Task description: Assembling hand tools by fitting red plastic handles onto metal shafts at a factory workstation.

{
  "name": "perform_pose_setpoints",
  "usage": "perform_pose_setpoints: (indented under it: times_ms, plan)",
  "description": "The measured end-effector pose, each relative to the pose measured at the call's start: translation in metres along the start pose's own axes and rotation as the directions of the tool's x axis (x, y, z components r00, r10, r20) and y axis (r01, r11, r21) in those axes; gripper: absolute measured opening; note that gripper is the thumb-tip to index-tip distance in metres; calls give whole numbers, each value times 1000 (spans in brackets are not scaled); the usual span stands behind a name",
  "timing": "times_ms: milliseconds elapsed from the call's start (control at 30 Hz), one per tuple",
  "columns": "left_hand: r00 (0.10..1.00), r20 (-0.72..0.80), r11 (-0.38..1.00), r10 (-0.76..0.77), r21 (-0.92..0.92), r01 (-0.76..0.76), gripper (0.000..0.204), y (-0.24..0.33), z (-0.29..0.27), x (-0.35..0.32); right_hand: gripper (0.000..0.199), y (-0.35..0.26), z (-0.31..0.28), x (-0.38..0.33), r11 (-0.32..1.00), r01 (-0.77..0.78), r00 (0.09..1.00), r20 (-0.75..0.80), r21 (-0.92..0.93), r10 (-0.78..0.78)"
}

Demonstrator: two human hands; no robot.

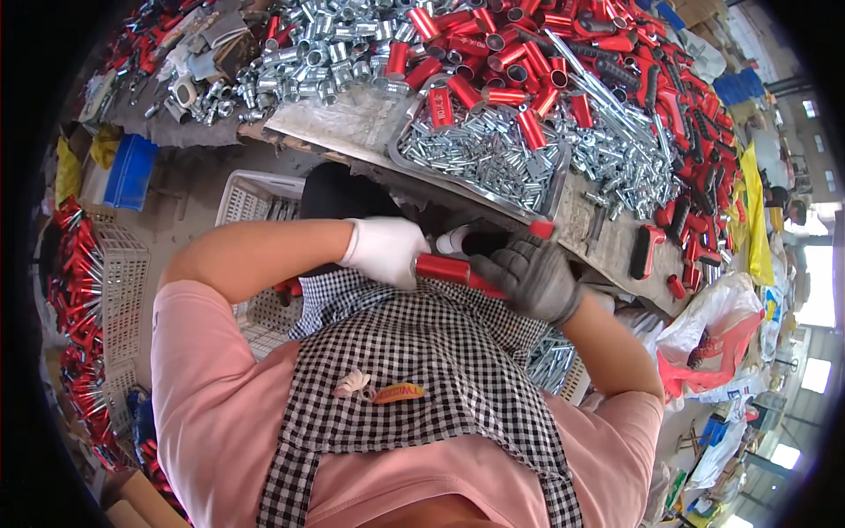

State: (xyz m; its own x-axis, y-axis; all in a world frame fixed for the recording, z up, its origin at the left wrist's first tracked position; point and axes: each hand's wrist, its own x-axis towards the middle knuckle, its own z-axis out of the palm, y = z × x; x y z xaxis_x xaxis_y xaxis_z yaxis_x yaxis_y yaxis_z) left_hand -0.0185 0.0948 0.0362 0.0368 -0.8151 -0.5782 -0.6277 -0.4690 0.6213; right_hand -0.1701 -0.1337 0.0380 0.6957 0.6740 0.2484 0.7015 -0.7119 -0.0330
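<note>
My left hand [385,251], in a white glove, is closed round the left end of a red metal tube [443,267] held level in front of my apron. On the tube's right side my right hand [531,277], in a dark grey glove, wraps a red part in line with it. A small red end [541,229] shows just above the right glove; whether it belongs to the held piece I cannot tell. The fingers hide much of the join. Beyond my hands, a metal tray [556,189] on the bench is heaped with small silver pins.
Silver threaded collars [330,66] and red tubes [506,57] are piled across the bench. Long silver rods [607,84] and red-and-black pistol-grip bodies [691,132] lie to the right. Crates [264,189] stand below at left, one full of red pieces. A plastic bag [709,330] hangs at right.
</note>
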Motion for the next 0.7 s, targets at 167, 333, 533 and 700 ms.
perform_pose_setpoints:
  times_ms: [167,333,533,700]
  plan:
    - [753,-618,861,227,488,142,20,-4,-4,6,61,-4,5,0,-126,-536,650,503,835,570]
    - [933,-312,973,177,-87,-213,30,-9,4,-1,52,9,-52,32,975,-217,937,289,40,196]
    - [915,-375,977,151,195,-81,18,-18,21,-4,42,-8,-3,23,932,-345,928,188,111,321]
    - [525,-682,723,508,669,170,16,-30,-27,-1,43,-23,6,40,-685,-174,567,641,707,517]
